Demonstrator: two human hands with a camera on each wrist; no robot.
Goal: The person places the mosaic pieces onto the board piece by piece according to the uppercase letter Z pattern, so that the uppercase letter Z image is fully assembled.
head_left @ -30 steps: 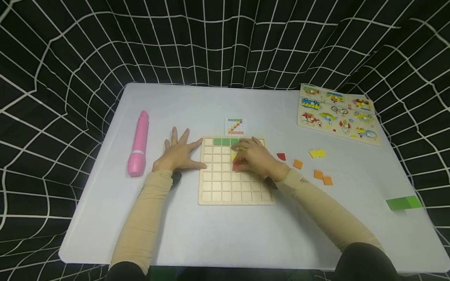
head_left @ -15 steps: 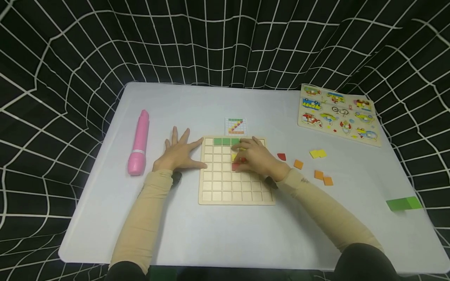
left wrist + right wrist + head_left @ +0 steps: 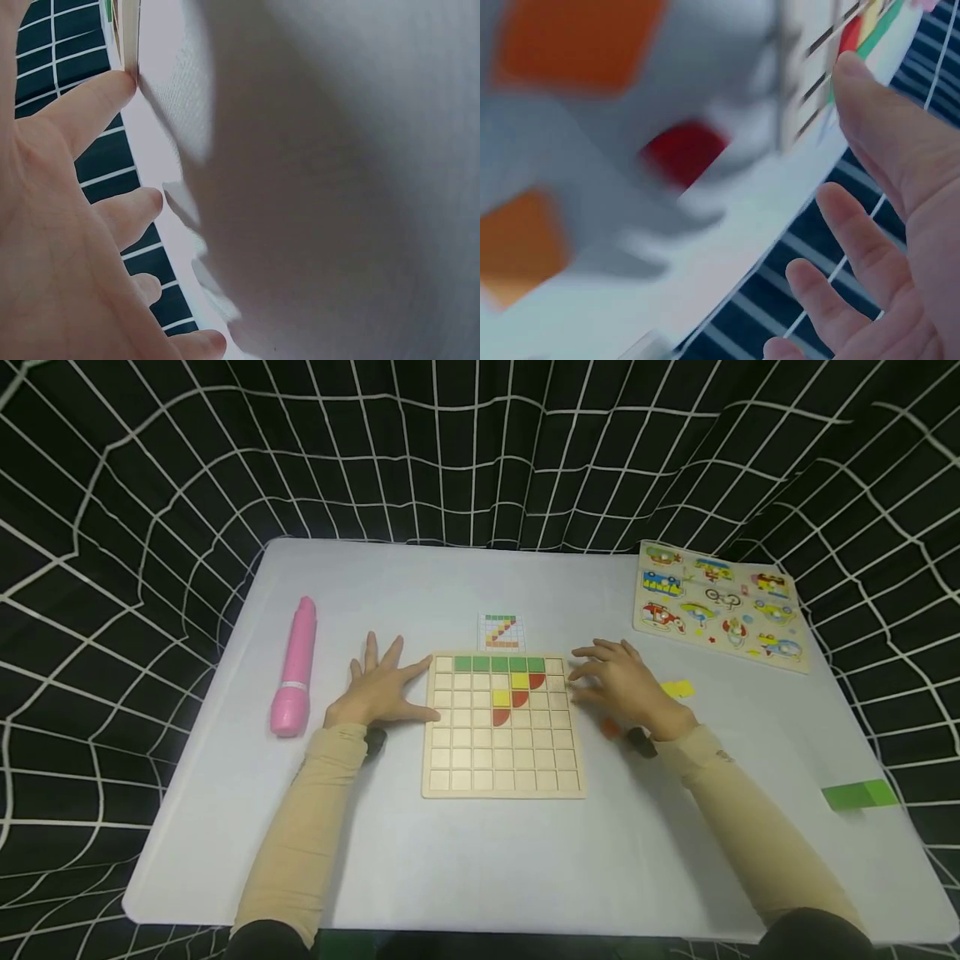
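Head view: the right hand (image 3: pixel 626 685) has moved off the grid board (image 3: pixel 504 760), at the centre of the frame, to just beyond its right edge, uncovering the lowest red quarter piece (image 3: pixel 501 717), which lies in a cell. I judge that piece placed, and the slanting band, as drawn on the pattern card (image 3: pixel 501 632) above, only partly built. The right grip's fingers and thumb stand apart, nothing seen between them. The left hand (image 3: pixel 378 692) is spread wide, index fingertip and thumb against the board's left edge, clamped on nothing.

Counted on the board: five green squares (image 3: pixel 500 664) in the top row, two yellow squares (image 3: pixel 520 680), three red quarters. Loose on the table (image 3: pixel 450 860): two yellow tiles (image 3: pixel 684 688) right of centre; the right wrist view adds one loose red piece (image 3: pixel 684 154) and two orange squares (image 3: pixel 577 45), blurred. Whether the right arm hides more, I cannot tell. Around them: one pink wand (image 3: pixel 292 677) at left, one picture puzzle (image 3: pixel 723 606) upper right, one green block (image 3: pixel 855 796) lower right.
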